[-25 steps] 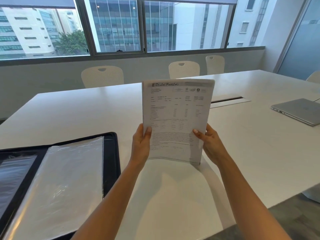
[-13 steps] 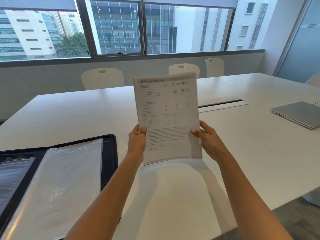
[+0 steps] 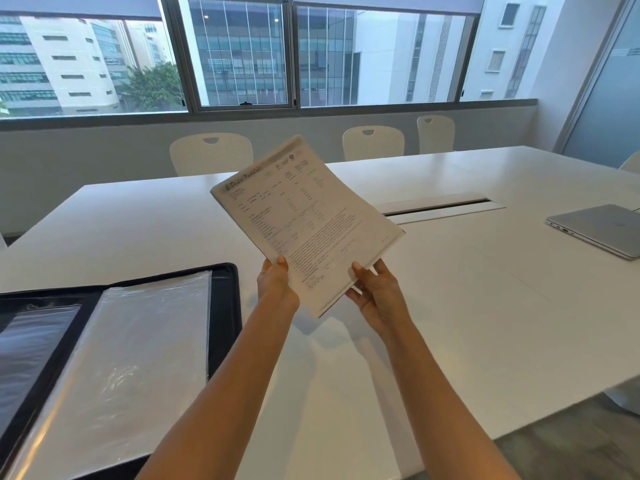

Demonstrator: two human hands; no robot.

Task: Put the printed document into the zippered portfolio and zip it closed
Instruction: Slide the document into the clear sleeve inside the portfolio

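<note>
The printed document [image 3: 304,220], a thin stack of white sheets with small black text, is held in the air above the table, tilted with its top edge leaning left. My left hand [image 3: 277,284] grips its lower left edge. My right hand [image 3: 377,296] grips its lower right corner from beneath. The black zippered portfolio [image 3: 225,306] lies open flat on the table at the lower left, with clear plastic sleeves [image 3: 138,341] covering its inside. The document is apart from the portfolio, up and to its right.
The white conference table [image 3: 467,323] fills the view. A shut silver laptop [image 3: 602,228] lies at the right edge. A cable slot [image 3: 440,206] runs across the table's middle. White chairs [image 3: 211,154] line the far side under the windows.
The document has turned from nearly upright to a leftward tilt. Both hands have kept their hold on its lower edge and stayed over the same part of the table.
</note>
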